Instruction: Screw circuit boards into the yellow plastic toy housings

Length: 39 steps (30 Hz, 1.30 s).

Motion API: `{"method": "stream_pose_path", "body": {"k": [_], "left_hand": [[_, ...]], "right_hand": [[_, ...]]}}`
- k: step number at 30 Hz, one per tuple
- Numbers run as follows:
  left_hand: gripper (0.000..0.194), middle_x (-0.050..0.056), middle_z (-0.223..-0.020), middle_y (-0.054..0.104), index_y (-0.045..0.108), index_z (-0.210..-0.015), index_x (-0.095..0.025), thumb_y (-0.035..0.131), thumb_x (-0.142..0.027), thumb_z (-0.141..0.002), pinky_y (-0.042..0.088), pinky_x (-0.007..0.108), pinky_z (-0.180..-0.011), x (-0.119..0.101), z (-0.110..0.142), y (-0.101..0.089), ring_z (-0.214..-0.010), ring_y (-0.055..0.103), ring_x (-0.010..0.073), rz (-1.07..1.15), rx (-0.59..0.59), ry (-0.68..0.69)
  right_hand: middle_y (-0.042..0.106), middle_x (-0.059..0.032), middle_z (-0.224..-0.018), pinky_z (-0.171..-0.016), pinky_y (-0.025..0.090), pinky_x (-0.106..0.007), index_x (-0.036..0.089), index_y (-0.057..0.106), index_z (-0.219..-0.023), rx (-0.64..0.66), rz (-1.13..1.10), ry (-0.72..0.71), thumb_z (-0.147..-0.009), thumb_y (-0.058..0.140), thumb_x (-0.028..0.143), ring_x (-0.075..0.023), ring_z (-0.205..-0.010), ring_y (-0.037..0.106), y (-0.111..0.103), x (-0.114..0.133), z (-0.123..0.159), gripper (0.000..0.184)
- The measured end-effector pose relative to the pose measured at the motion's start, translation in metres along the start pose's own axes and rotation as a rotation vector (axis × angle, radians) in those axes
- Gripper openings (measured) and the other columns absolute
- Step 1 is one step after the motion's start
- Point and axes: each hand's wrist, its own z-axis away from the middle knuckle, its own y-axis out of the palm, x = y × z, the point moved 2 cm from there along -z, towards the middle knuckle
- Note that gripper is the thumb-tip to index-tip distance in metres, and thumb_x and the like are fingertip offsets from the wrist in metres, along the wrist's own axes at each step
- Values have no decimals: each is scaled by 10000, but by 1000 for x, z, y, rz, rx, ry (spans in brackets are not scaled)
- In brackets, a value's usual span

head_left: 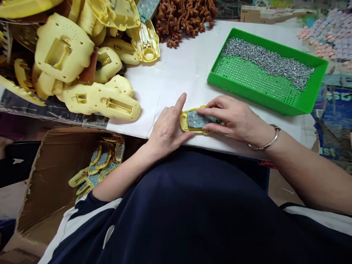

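A small yellow plastic half-shell (184, 124) with a blue-green circuit board (195, 119) seated in it lies on the white tabletop in front of me. My right hand (232, 119) grips it from the right, thumb and fingers over the board and near its edges. The shell's right end is hidden under that hand. At the left end is my left hand (170, 126), its index finger raised and its thumb stretched along the shell's near side. Those fingers are apart and hold nothing; whether the thumb touches the shell I cannot tell.
Beyond my right hand stands a green perforated tray (316, 88) of small metal screws (269, 60). Yellow shells (64, 47) are heaped at the left, with brown plastic pieces (181, 18) at the back. A cardboard box (55, 176) below left holds shells with boards.
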Motion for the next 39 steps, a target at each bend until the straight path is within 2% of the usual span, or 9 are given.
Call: {"method": "stream_pose_path", "body": {"k": [4, 8, 16, 22, 28, 33, 35, 37, 39], "left_hand": [[811, 161, -1376, 614, 74, -1617, -224, 454, -606, -1011, 511, 388, -818, 1, 0, 0, -950, 618, 221, -2, 15, -13], [807, 149, -1402, 601, 86, -1623, -245, 461, -610, -1009, 512, 391, -823, 1, 0, 0, -942, 622, 215, -15, 31, -20], [841, 167, -1537, 500, 54, -1623, -241, 476, -617, -1000, 511, 394, -821, 0, 0, -1, -950, 620, 223, -15, 28, -7], [840, 161, -1487, 548, 57, -1620, -239, 481, -614, -999, 513, 390, -838, 1, 0, 0, -966, 620, 226, -9, 24, -8], [826, 148, -1362, 622, 80, -1618, -229, 446, -641, -1002, 511, 380, -844, 1, 0, 1, -943, 616, 219, -1, 17, -11], [837, 126, -1297, 638, 113, -1611, -228, 456, -666, -985, 508, 372, -863, 4, 1, 2, -934, 608, 218, 32, -1, -4], [812, 128, -1243, 642, 179, -1596, -208, 472, -652, -983, 504, 380, -882, 2, 1, 0, -961, 598, 230, 4, -21, 22], [732, 148, -1220, 625, 338, -1530, -177, 526, -614, -973, 492, 402, -912, -4, 0, -4, -1028, 578, 257, -75, -64, 79], [568, 159, -1226, 612, 505, -1400, -167, 582, -529, -969, 470, 421, -935, -14, -2, -5, -1094, 554, 282, -162, -90, 155]], "right_hand": [[677, -159, -1131, -863, 562, -422, 193, 679, -1315, 39, -41, 51, -1023, 443, 510, -273, -992, 648, 0, -1, -1, 491], [666, -143, -1146, -877, 560, -432, 255, 693, -1306, 78, -81, 93, -1012, 451, 510, -280, -996, 638, -1, -1, -3, 458], [668, -136, -1110, -862, 548, -415, 260, 723, -1254, 91, -118, 83, -1008, 463, 506, -271, -970, 631, -3, -2, -6, 434], [661, -138, -1105, -838, 546, -413, 220, 715, -1246, 67, -97, 47, -1015, 476, 484, -254, -956, 621, -2, -3, -6, 424], [647, -119, -1093, -828, 534, -408, 256, 714, -1236, 94, -119, 84, -1009, 497, 455, -250, -939, 612, -1, -3, -6, 372], [632, -122, -1055, -775, 510, -380, 215, 708, -1257, 78, -90, 27, -1012, 495, 435, -241, -897, 593, 0, -4, -7, 392], [631, -126, -1046, -761, 498, -369, 194, 710, -1252, 72, -64, 8, -1010, 505, 427, -237, -880, 587, 1, -4, -6, 393], [633, -119, -1037, -750, 488, -354, 192, 712, -1241, 54, -52, 11, -999, 532, 414, -229, -869, 580, 2, -3, -5, 375], [634, -107, -1016, -743, 479, -338, 199, 716, -1223, 28, -59, 24, -985, 563, 394, -222, -859, 571, 2, -2, -5, 344]]}}
